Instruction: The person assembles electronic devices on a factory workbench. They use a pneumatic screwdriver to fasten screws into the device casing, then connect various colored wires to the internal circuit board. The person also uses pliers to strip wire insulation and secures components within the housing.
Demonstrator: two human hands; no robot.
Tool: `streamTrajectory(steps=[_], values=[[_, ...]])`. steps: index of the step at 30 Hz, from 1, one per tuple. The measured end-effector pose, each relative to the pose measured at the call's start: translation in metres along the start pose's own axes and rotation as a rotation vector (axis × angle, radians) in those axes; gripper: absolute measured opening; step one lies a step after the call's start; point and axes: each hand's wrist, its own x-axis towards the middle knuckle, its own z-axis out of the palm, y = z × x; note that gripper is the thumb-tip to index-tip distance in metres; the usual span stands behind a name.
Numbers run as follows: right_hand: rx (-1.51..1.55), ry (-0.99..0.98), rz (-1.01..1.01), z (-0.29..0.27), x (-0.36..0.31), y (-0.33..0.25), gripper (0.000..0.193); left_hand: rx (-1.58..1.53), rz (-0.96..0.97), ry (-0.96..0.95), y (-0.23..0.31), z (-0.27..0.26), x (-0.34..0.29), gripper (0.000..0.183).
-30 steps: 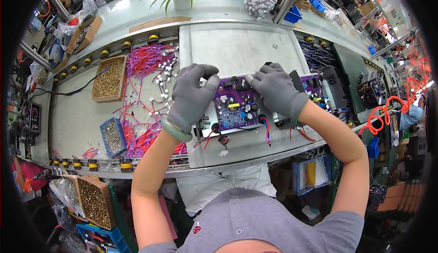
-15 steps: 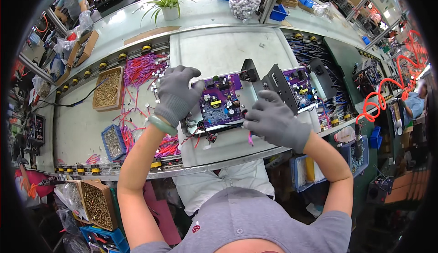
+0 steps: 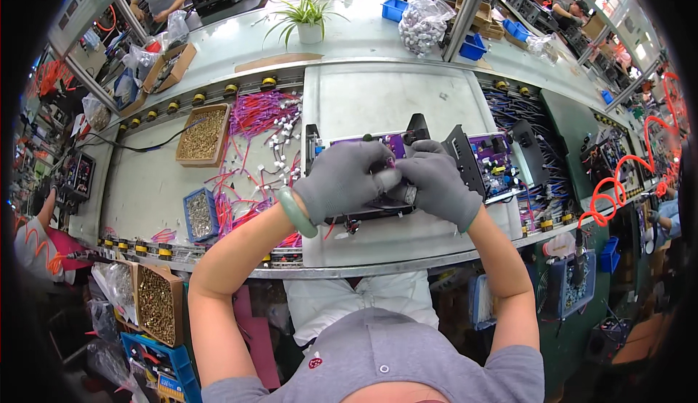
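Note:
Both my hands wear grey gloves and meet over a purple circuit board (image 3: 392, 142) in a black metal chassis, covering most of it. The fingers of my left hand (image 3: 347, 181) are bent and pinched together, close to my right fingertips. My right hand (image 3: 436, 183) is closed too, its thumb and fingers drawn in beside the left. Whatever small part lies between them is hidden; only a bit of purple shows there. Just to the right stands a second purple circuit board (image 3: 491, 157) with a black upright metal plate (image 3: 464, 161) along its left side.
Left of the board lie red and purple wires (image 3: 265, 116) with white connectors. A cardboard box of brass parts (image 3: 203, 135) and a blue bin of small metal parts (image 3: 200, 214) sit beyond them. Dark cables (image 3: 520, 123) fill the right side. A potted plant (image 3: 309, 32) stands at the back.
My left hand has moved right, from the board's left end to its middle. My right hand has turned inward, and the fingers of both now meet. The whole view has shifted slightly.

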Motion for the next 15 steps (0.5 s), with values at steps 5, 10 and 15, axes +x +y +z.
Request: streamTrajectory(steps=[5, 10, 15], values=[[-0.009, 0.002, 0.041, 0.002, -0.003, 0.001, 0.022, 0.103, 0.100, 0.114, -0.001, 0.007, 0.008, 0.018], [0.095, 0.016, 0.061, 0.001, 0.000, -0.001, 0.018, 0.461, 0.474, 0.263, -0.007, -0.002, 0.007, 0.013], [0.308, 0.256, 0.098, 0.010, -0.004, 0.006, 0.014, 0.530, 0.343, 0.063, -0.009, -0.015, 0.007, 0.013]])
